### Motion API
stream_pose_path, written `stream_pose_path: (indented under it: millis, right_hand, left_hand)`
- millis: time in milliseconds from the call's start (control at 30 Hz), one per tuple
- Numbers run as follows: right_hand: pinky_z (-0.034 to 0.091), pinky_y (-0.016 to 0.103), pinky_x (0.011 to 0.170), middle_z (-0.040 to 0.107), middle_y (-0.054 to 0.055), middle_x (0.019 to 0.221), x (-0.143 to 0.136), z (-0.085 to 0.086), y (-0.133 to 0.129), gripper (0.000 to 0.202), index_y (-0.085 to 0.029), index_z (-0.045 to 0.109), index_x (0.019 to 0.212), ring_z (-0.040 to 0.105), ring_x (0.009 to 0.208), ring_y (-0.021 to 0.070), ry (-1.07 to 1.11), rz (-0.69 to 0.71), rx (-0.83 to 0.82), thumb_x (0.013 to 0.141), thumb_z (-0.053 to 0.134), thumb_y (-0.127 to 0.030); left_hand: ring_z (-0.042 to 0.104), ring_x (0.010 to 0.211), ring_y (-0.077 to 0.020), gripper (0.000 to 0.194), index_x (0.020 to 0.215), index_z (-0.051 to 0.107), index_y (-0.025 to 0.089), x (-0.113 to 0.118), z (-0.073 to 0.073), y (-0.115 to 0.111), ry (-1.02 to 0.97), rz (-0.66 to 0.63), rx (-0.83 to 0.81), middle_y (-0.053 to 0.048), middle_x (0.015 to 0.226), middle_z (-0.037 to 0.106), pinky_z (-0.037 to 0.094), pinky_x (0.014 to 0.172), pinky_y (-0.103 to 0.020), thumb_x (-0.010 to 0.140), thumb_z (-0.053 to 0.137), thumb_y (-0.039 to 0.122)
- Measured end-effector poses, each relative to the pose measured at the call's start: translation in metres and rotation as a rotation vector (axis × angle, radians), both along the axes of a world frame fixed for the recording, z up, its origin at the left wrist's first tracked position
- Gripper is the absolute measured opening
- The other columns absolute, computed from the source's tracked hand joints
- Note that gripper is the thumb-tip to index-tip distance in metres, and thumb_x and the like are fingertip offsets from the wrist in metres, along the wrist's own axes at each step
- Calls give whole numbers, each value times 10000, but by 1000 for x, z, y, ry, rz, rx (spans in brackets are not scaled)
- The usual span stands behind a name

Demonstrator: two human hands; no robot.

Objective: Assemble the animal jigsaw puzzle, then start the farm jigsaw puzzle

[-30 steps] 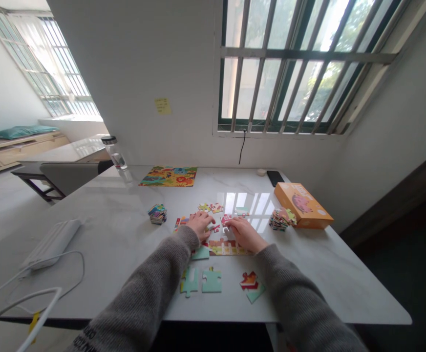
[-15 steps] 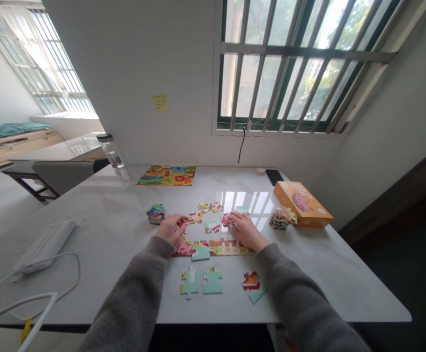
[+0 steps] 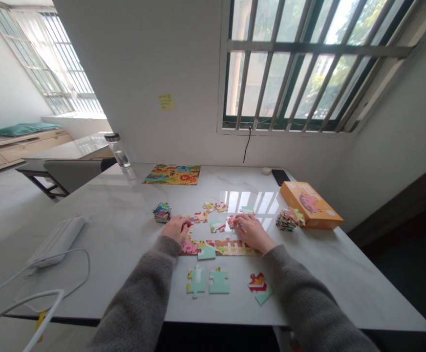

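A partly joined jigsaw puzzle (image 3: 231, 248) lies in front of me, showing a fence and pink shapes. My left hand (image 3: 177, 229) rests at its upper left corner, its fingers curled and closed on a puzzle piece that they mostly hide. On the other side, my right hand (image 3: 251, 231) has its fingertips on a red and pink puzzle piece (image 3: 230, 222) lying on the table. Between the hands is a pale green piece with red (image 3: 218, 226). A loose green piece (image 3: 206, 252) overlaps the puzzle's lower edge.
Nearer me lie two green pieces (image 3: 219, 282) and a red-orange piece (image 3: 257, 281). Stacks of pieces stand left (image 3: 162, 212) and right (image 3: 286, 221), beside an orange box (image 3: 310, 205). Farther back are a picture sheet (image 3: 172, 174), phone (image 3: 281, 177) and bottle (image 3: 119, 151).
The whole view has shifted, so the scene sits slightly farther right. My left fingers have drawn closer together over the puzzle's left side. My right hand stays at the same piece.
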State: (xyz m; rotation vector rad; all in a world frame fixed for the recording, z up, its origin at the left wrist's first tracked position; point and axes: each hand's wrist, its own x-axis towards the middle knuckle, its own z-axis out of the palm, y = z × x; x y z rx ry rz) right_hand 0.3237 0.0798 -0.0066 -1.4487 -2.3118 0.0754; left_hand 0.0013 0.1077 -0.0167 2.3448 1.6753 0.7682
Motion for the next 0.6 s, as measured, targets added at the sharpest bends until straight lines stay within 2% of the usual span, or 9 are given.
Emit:
stream_pose_path:
  millis: [167,367,600]
  right_hand:
    - [405,374,942,643,67,1222,-4,3,-4,192,-218,641,1049,523,1083,246,-8,-33,-1,961,475,-181]
    - [406,368,932,643,62,1221,-4,2,-2,184,-220,644,1052,526,1085,243,-19,-49,-8,950,499,-171]
    - [402,360,935,659,73,1159,-9,10,-1,195,-213,669,1040,529,1054,234,-17,-21,38,963,495,-169]
  left_hand:
    - [617,927,-245,280,847,742,170,-4,-2,-2,5,-31,-1,-86,909,672,499,892,-370,840,467,112]
    - [611,918,-231,265,910,715,163,-11,-5,-7,-39,-104,64,-79,921,676,496,888,-358,849,464,107]
    - [592,928,-237,199,884,700,191,-6,-8,-9,25,-71,102,-71,928,659,490,888,-362,883,501,183]
